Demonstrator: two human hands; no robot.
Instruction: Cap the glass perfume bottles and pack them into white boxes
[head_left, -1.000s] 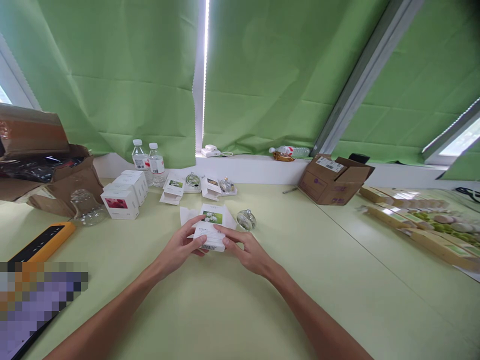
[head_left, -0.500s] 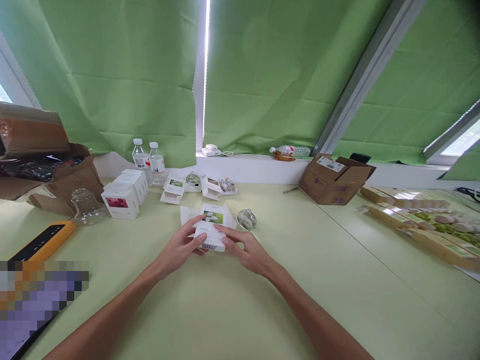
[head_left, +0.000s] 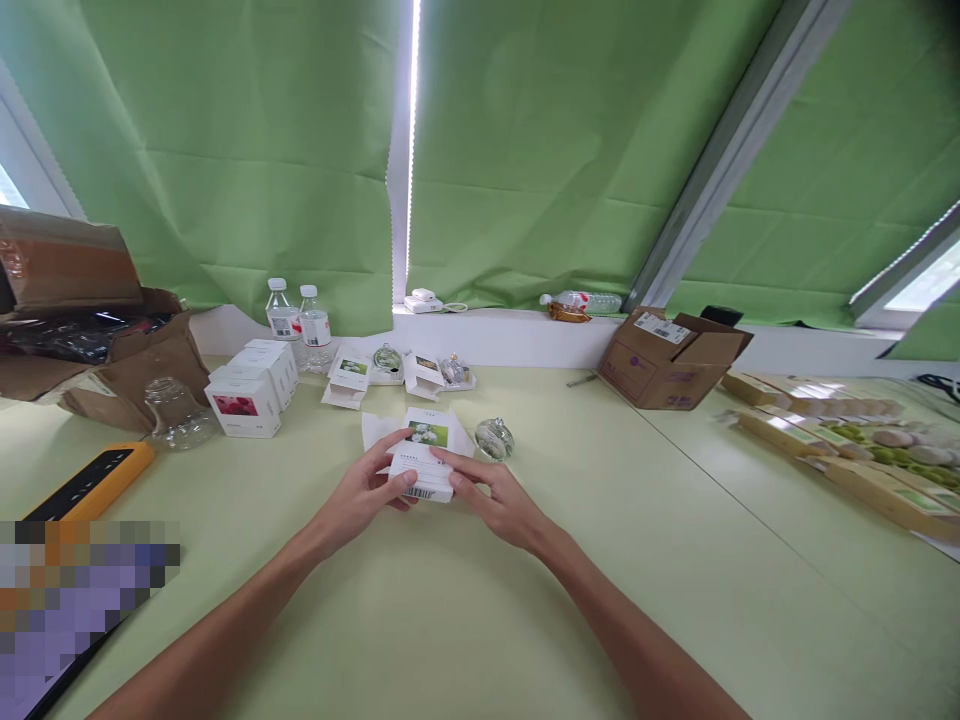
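Between my hands is a small white cardboard box (head_left: 424, 460) with a green flower picture and a barcode on its near side. Its flaps stick out at the far and left sides. My left hand (head_left: 373, 478) grips the left side, thumb near the barcode and fingers by the picture. My right hand (head_left: 491, 492) holds the right edge, with a fingertip on the printed face. Just right of the box, a round clear ornament (head_left: 494, 439) lies on the table. Behind stand two opened white boxes (head_left: 349, 370), each beside a clear ornament in a tray (head_left: 387, 362).
Stacked white boxes (head_left: 251, 395), a clear jar (head_left: 176, 415) and two water bottles (head_left: 313, 330) stand at the left. An orange power strip (head_left: 94, 480) lies nearer. At the back right sits an open carton (head_left: 660, 365), with long packs of round items (head_left: 885, 450) beyond.
Almost nothing differs. Both hands keep hold of the box, and the ornament beside it stays where it was.
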